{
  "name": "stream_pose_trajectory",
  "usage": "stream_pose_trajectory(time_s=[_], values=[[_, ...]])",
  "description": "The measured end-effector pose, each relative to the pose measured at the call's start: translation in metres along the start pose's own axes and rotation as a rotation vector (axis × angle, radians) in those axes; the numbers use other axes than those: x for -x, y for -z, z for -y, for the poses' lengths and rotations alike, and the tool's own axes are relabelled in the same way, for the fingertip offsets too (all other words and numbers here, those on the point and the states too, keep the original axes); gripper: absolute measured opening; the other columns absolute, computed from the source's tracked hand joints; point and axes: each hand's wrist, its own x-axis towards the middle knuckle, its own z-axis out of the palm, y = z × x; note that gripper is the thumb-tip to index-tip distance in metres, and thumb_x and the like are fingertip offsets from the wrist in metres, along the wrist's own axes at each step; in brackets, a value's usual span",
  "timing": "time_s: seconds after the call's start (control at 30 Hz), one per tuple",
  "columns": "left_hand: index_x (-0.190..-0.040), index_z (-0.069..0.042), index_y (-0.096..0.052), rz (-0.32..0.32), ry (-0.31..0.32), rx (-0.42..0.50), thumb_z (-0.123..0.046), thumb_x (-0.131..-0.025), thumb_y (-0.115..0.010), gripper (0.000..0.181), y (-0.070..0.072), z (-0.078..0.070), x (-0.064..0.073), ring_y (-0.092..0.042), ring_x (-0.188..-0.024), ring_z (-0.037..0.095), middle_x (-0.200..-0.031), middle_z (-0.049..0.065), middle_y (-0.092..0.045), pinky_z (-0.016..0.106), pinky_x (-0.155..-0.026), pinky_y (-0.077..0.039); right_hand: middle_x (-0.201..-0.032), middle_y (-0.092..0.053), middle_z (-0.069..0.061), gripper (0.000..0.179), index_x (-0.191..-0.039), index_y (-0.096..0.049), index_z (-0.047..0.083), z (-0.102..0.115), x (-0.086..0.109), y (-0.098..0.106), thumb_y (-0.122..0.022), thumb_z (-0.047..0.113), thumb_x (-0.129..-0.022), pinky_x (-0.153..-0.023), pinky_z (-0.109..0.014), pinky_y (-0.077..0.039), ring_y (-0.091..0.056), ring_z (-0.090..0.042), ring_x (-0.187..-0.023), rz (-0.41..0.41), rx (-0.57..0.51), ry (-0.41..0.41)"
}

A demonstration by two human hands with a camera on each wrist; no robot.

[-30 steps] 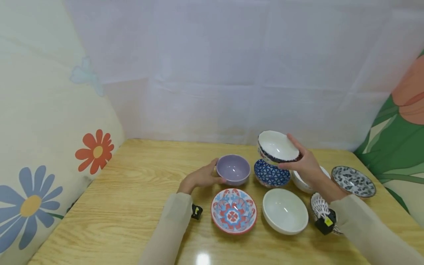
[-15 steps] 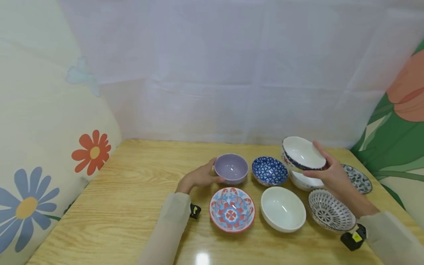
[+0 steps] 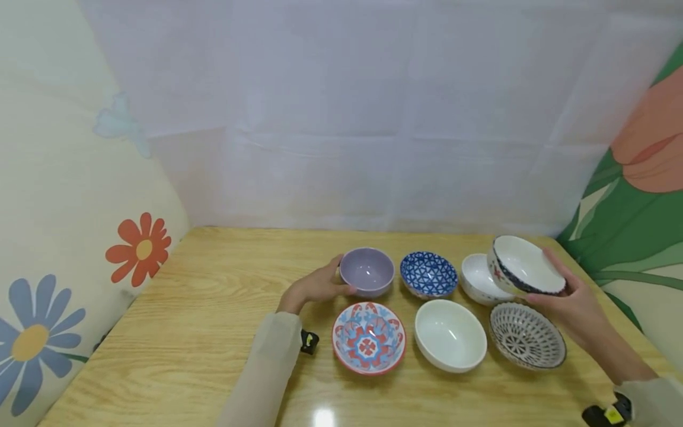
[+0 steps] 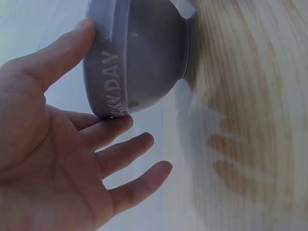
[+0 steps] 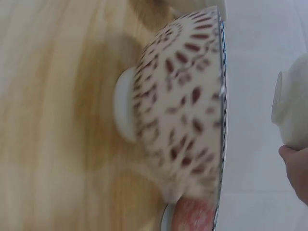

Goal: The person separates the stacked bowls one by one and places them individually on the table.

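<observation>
My left hand (image 3: 319,283) rests at the left side of a purple bowl (image 3: 368,273), thumb and index finger on its outside near the rim. In the left wrist view, raised lettering shows on the purple bowl (image 4: 144,53), which stands on the table; the other fingers are spread apart. My right hand (image 3: 573,302) grips a white bowl with a dark patterned outer band (image 3: 525,265), tilted and raised above the table at the right. Only part of that white bowl (image 5: 296,106) shows in the right wrist view, with fingertips (image 5: 296,168) below it.
A blue-patterned bowl (image 3: 429,275) and a white speckled bowl (image 3: 480,279) stand in the back row. In front are a red-and-blue floral bowl (image 3: 369,338), a plain white bowl (image 3: 450,336) and a brown-patterned bowl (image 3: 527,337). A cloth (image 3: 320,118) hangs behind the table.
My right hand has carried the white dark-banded bowl rightward, from above the blue-patterned bowl to the far right. The oval grey-patterned dish there is now hidden. My left hand stays at the purple bowl.
</observation>
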Motion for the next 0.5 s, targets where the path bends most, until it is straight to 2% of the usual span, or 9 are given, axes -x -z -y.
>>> stream_pose_trajectory(time_s=[0.07, 0.13, 0.27, 0.4, 0.47, 0.5], values=[[-0.151, 0.003, -0.011, -0.001, -0.005, 0.000, -0.030, -0.087, -0.068, 0.091, 0.000, 0.000, 0.000, -0.029, -0.140, 0.042, -0.153, 0.026, -0.026, 0.055, -0.114, -0.024, -0.155, -0.007, -0.002, 0.091, -0.154, -0.010, 0.024, -0.004, 0.005, 0.008, -0.058, -0.014, -0.086, -0.080, -0.009, -0.050, -0.046, 0.013, -0.110, 0.024, -0.065, 0.038], [-0.151, 0.003, -0.012, -0.003, -0.004, -0.001, -0.030, -0.087, -0.068, 0.091, 0.001, 0.000, 0.000, -0.028, -0.140, 0.042, -0.153, 0.026, -0.026, 0.055, -0.114, -0.024, -0.156, -0.003, 0.001, 0.090, -0.154, -0.010, 0.024, -0.007, 0.009, 0.015, -0.055, -0.015, -0.087, -0.082, -0.010, -0.049, -0.044, 0.011, -0.112, 0.027, -0.135, 0.051], [-0.151, 0.003, -0.012, -0.007, 0.006, -0.003, -0.031, -0.087, -0.068, 0.091, 0.001, 0.000, 0.000, -0.028, -0.139, 0.042, -0.153, 0.026, -0.026, 0.055, -0.114, -0.024, -0.158, 0.015, 0.009, 0.089, -0.153, -0.011, 0.027, -0.013, 0.021, 0.026, -0.052, -0.017, -0.088, -0.087, -0.006, -0.045, -0.025, 0.005, -0.132, -0.025, -0.196, 0.037], [-0.151, 0.002, -0.011, -0.005, 0.016, -0.004, -0.032, -0.087, -0.068, 0.092, 0.000, 0.001, -0.001, -0.028, -0.140, 0.042, -0.153, 0.025, -0.025, 0.055, -0.114, -0.023, -0.156, 0.016, 0.016, 0.089, -0.152, -0.014, 0.031, -0.020, 0.034, 0.037, -0.050, -0.019, -0.088, -0.089, -0.004, -0.043, -0.009, 0.010, -0.138, -0.074, -0.210, 0.035], [-0.151, 0.002, -0.011, -0.003, 0.019, -0.005, -0.032, -0.087, -0.068, 0.092, 0.000, 0.001, -0.001, -0.027, -0.140, 0.042, -0.153, 0.025, -0.024, 0.055, -0.114, -0.023, -0.155, 0.014, 0.019, 0.087, -0.151, -0.017, 0.033, -0.024, 0.041, 0.043, -0.048, -0.020, -0.088, -0.089, -0.005, -0.043, -0.014, 0.012, -0.136, -0.079, -0.241, 0.042], [-0.151, 0.002, -0.011, -0.002, 0.019, -0.005, -0.032, -0.087, -0.068, 0.092, 0.000, 0.001, -0.001, -0.028, -0.140, 0.042, -0.153, 0.026, -0.024, 0.055, -0.114, -0.023, -0.155, 0.014, 0.019, 0.087, -0.151, -0.018, 0.032, -0.026, 0.043, 0.047, -0.047, -0.020, -0.088, -0.089, -0.005, -0.044, -0.021, 0.014, -0.133, -0.083, -0.248, 0.051]])
